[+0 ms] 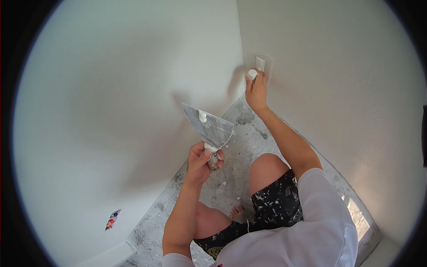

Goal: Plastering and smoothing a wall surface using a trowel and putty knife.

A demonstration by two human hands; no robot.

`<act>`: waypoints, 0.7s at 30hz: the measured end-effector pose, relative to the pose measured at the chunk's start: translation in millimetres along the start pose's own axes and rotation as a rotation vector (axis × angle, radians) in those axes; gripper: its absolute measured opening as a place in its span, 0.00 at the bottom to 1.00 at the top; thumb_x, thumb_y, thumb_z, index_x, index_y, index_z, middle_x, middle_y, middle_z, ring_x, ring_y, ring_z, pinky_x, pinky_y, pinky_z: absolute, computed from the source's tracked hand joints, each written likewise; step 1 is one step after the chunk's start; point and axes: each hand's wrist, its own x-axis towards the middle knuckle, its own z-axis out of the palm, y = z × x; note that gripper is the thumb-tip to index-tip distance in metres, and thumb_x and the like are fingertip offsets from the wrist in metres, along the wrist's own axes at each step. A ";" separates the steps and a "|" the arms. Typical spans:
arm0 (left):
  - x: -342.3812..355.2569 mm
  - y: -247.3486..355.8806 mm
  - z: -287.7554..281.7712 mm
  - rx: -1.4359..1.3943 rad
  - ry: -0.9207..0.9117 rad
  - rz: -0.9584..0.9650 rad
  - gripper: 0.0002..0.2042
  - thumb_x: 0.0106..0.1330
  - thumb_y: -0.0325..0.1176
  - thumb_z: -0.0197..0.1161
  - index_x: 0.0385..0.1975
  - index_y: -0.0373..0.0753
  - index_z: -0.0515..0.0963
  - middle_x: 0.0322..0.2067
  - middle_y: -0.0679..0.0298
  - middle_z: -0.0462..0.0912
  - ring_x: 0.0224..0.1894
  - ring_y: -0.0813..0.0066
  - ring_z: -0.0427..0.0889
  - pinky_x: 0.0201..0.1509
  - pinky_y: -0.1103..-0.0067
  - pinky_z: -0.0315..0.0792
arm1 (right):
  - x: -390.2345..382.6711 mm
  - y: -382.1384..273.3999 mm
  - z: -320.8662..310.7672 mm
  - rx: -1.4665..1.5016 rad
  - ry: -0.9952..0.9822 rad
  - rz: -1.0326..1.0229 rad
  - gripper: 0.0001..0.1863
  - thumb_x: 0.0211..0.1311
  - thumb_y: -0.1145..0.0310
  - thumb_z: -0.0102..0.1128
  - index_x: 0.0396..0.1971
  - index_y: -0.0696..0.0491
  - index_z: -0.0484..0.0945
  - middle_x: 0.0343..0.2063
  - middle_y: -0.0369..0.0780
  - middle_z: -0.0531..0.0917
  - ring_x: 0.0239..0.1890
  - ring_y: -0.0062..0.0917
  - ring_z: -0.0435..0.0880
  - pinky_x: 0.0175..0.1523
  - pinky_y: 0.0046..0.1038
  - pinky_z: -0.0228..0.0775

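Note:
My left hand [199,163] is closed around the handle of a wide putty knife [209,127], held up in front of the left wall. Its grey blade is smeared, with a white dab of filler [203,116] near the upper edge. Farther off, near the corner, my right hand [257,92] grips a small tool with a round white handle end [252,74]. The far end of that tool meets a pale rectangular patch [261,63] on the right wall. The fingers partly hide the tool, so its exact kind is unclear.
Two pale walls, the left wall [111,89] and the right wall [351,89], meet just beyond my hands. Low on the left wall, an opening [113,220] shows coloured wires. My bent knees [268,171] sit above a grey floor [238,147] spotted with white.

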 end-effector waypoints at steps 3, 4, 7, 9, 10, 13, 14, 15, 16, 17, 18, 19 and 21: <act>-1.8 1.7 3.8 0.046 0.000 0.041 0.18 0.70 0.45 0.61 0.44 0.33 0.79 0.28 0.58 0.81 0.25 0.69 0.78 0.28 0.74 0.71 | 0.6 3.9 -10.8 0.027 0.177 -0.128 0.20 0.70 0.66 0.55 0.57 0.58 0.65 0.48 0.53 0.72 0.37 0.46 0.79 0.44 0.41 0.74; -1.3 1.4 4.8 0.044 0.005 0.041 0.18 0.70 0.45 0.61 0.44 0.33 0.79 0.28 0.58 0.81 0.25 0.69 0.78 0.28 0.74 0.71 | 2.7 5.7 -7.6 0.059 0.128 -0.100 0.20 0.70 0.66 0.56 0.57 0.56 0.66 0.48 0.54 0.72 0.40 0.46 0.79 0.46 0.41 0.73; 3.6 -1.3 8.6 0.043 0.018 0.008 0.18 0.70 0.45 0.61 0.44 0.33 0.78 0.27 0.59 0.81 0.25 0.69 0.77 0.28 0.74 0.70 | 5.4 20.1 17.1 0.137 -0.024 -0.051 0.20 0.70 0.66 0.56 0.58 0.55 0.66 0.49 0.54 0.71 0.42 0.46 0.78 0.48 0.41 0.72; 7.9 -4.4 11.7 0.069 0.022 0.000 0.19 0.69 0.46 0.61 0.44 0.33 0.78 0.27 0.59 0.81 0.25 0.69 0.77 0.28 0.75 0.69 | -3.7 38.4 35.2 0.118 -0.058 0.067 0.21 0.69 0.66 0.58 0.58 0.55 0.66 0.51 0.54 0.71 0.45 0.49 0.78 0.49 0.42 0.73; 9.7 -6.2 13.5 0.079 0.009 -0.012 0.19 0.69 0.46 0.61 0.44 0.33 0.78 0.27 0.59 0.81 0.25 0.69 0.77 0.28 0.75 0.69 | -12.0 51.3 41.8 0.119 -0.068 0.085 0.21 0.69 0.66 0.58 0.58 0.55 0.66 0.51 0.53 0.71 0.46 0.49 0.78 0.50 0.42 0.73; 7.6 -5.7 18.6 0.102 0.032 -0.014 0.19 0.69 0.46 0.62 0.43 0.33 0.78 0.27 0.59 0.81 0.25 0.69 0.77 0.27 0.75 0.69 | -37.8 84.2 41.6 0.154 -0.143 0.150 0.21 0.68 0.67 0.59 0.57 0.55 0.66 0.52 0.53 0.71 0.48 0.51 0.77 0.52 0.43 0.72; 5.4 -3.6 20.0 0.108 0.030 -0.013 0.19 0.69 0.46 0.62 0.43 0.33 0.78 0.27 0.59 0.81 0.25 0.69 0.77 0.27 0.75 0.69 | -46.8 92.0 34.5 0.108 -0.155 0.147 0.21 0.68 0.68 0.58 0.57 0.55 0.67 0.52 0.53 0.71 0.48 0.51 0.77 0.52 0.42 0.72; 2.7 -1.5 21.2 0.112 0.035 -0.010 0.19 0.69 0.46 0.63 0.43 0.33 0.78 0.27 0.59 0.81 0.25 0.69 0.77 0.27 0.75 0.68 | -53.3 97.1 27.1 0.062 -0.191 0.201 0.20 0.68 0.69 0.58 0.57 0.55 0.67 0.52 0.53 0.72 0.48 0.50 0.77 0.53 0.41 0.72; -0.9 1.3 22.3 0.112 0.048 -0.007 0.19 0.69 0.46 0.63 0.43 0.33 0.78 0.27 0.59 0.81 0.25 0.69 0.77 0.27 0.75 0.68 | -58.6 99.3 18.5 0.070 -0.187 0.142 0.20 0.68 0.69 0.58 0.57 0.55 0.67 0.52 0.53 0.72 0.48 0.50 0.77 0.53 0.41 0.72; -3.1 3.5 23.1 0.096 0.039 0.006 0.19 0.69 0.47 0.63 0.43 0.33 0.78 0.27 0.59 0.81 0.25 0.69 0.77 0.26 0.75 0.68 | -61.1 100.0 11.2 0.071 -0.151 0.162 0.20 0.68 0.69 0.58 0.56 0.56 0.67 0.51 0.53 0.72 0.48 0.49 0.77 0.53 0.41 0.71; -4.7 5.3 23.8 0.081 0.025 0.021 0.19 0.69 0.47 0.62 0.43 0.33 0.78 0.27 0.59 0.81 0.24 0.69 0.77 0.26 0.75 0.68 | -60.1 98.5 6.7 0.056 -0.147 0.258 0.19 0.68 0.70 0.58 0.56 0.56 0.68 0.51 0.52 0.72 0.48 0.48 0.77 0.53 0.40 0.71; -5.2 5.8 24.5 0.081 0.032 0.023 0.19 0.69 0.47 0.62 0.43 0.33 0.78 0.27 0.59 0.81 0.24 0.69 0.77 0.26 0.75 0.68 | -58.1 96.8 4.8 0.074 -0.119 0.179 0.19 0.68 0.70 0.58 0.56 0.56 0.68 0.51 0.52 0.72 0.48 0.48 0.77 0.53 0.40 0.71; -4.6 4.4 26.1 0.028 0.024 0.021 0.19 0.67 0.46 0.65 0.39 0.31 0.78 0.28 0.54 0.82 0.25 0.67 0.79 0.29 0.74 0.73 | -50.1 94.0 12.0 0.212 -0.116 0.242 0.18 0.68 0.71 0.58 0.55 0.57 0.68 0.51 0.52 0.72 0.47 0.47 0.78 0.53 0.40 0.71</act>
